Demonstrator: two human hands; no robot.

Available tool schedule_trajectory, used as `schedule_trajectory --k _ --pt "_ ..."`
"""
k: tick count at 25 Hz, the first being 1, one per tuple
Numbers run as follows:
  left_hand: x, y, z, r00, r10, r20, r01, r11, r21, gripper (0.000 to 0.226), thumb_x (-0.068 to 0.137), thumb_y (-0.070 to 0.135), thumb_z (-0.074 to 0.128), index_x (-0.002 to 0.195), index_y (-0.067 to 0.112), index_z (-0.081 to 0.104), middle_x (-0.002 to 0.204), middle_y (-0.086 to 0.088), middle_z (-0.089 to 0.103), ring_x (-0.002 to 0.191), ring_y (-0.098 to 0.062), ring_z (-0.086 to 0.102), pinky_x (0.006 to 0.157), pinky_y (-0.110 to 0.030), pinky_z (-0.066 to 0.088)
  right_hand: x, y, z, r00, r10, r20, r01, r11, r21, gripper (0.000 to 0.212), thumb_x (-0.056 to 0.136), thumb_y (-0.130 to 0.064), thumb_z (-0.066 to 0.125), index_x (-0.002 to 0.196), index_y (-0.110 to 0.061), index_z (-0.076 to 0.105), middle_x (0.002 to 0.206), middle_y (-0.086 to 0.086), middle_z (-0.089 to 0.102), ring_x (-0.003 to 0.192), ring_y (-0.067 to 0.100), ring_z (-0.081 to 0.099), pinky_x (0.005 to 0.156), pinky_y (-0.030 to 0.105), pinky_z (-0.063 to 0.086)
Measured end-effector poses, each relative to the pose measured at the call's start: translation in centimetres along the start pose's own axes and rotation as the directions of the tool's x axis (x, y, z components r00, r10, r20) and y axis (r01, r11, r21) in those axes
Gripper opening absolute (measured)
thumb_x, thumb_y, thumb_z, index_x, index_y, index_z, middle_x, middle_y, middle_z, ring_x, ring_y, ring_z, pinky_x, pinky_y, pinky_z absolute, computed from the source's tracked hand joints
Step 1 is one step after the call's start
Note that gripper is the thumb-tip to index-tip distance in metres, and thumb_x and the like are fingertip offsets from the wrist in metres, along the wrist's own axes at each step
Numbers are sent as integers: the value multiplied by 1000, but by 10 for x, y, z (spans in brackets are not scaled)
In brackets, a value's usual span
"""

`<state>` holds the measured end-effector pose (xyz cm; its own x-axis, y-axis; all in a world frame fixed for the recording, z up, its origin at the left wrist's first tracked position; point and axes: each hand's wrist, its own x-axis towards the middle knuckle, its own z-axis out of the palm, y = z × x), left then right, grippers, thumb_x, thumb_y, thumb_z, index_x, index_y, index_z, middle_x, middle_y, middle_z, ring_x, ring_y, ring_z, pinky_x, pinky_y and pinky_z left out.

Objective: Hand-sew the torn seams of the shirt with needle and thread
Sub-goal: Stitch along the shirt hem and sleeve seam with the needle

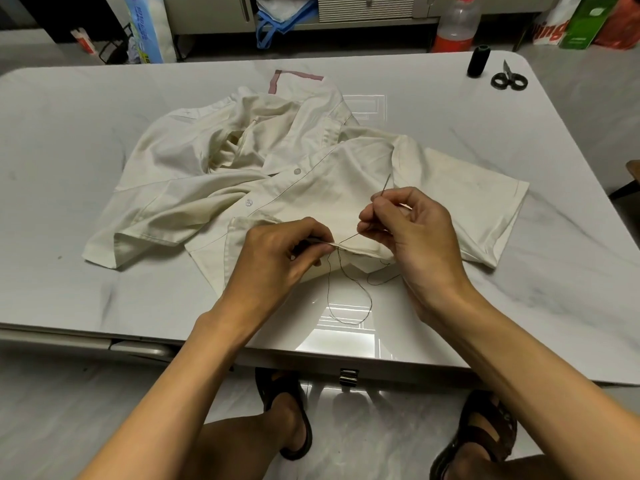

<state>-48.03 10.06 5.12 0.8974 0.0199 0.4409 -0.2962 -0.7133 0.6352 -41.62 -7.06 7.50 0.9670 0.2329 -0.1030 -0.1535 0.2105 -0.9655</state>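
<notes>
A cream shirt (263,168) lies crumpled across the marble-look table (69,140). My left hand (277,258) pinches a folded edge of the shirt near the table's front. My right hand (405,233) pinches a thin needle (385,186), whose end sticks up past my fingertips. Dark thread (349,299) runs taut from my right fingers down to the pinched seam, then hangs in a loose loop over the table in front of the fabric.
A black thread spool (479,60) and black-handled scissors (508,79) sit at the table's far right corner. Beyond the table stand a plastic bottle (456,24), bags and a tissue pack (145,27). My sandalled feet (478,434) are below the table's front edge.
</notes>
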Motion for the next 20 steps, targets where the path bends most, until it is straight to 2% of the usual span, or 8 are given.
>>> schedule_trajectory --k 4,7,11,16,20 --pt "0 2 -1 1000 -9 5 9 1000 -14 4 85 6 76 87 4 73 72 2 72 67 -4 69 63 -25 55 -1 0 -2 998 -60 -12 60 998 0 16 96 -3 57 108 -4 67 73 2 68 73 12 67 77 22 55" --pt "-1 3 -2 1000 -19 17 19 1000 -25 4 86 4 75 89 4 73 74 2 73 70 -3 70 66 -22 55 -2 1 0 998 -50 -28 51 999 17 12 94 -3 60 98 -3 71 71 2 70 71 14 69 75 24 57" --pt "-1 2 -4 999 -27 29 28 999 -27 4 88 3 74 91 4 73 76 3 74 71 -2 71 68 -21 56 1 0 2 999 26 -30 -23 996 81 14 97 -9 56 90 -5 67 79 8 74 78 21 73 78 26 58" --pt "-2 0 -5 999 -34 27 34 999 -21 5 87 3 74 91 4 74 76 4 73 71 -3 71 68 -23 56 3 2 4 999 46 -14 -45 995 85 13 98 -8 55 95 -6 67 73 2 71 75 17 71 77 24 58" --pt "-2 -1 -5 999 -35 19 35 999 -11 5 86 5 75 91 5 75 75 5 72 68 -4 70 66 -21 55 3 2 5 997 83 9 -83 990 115 13 99 -6 53 95 -4 65 79 6 73 79 19 73 79 25 58"
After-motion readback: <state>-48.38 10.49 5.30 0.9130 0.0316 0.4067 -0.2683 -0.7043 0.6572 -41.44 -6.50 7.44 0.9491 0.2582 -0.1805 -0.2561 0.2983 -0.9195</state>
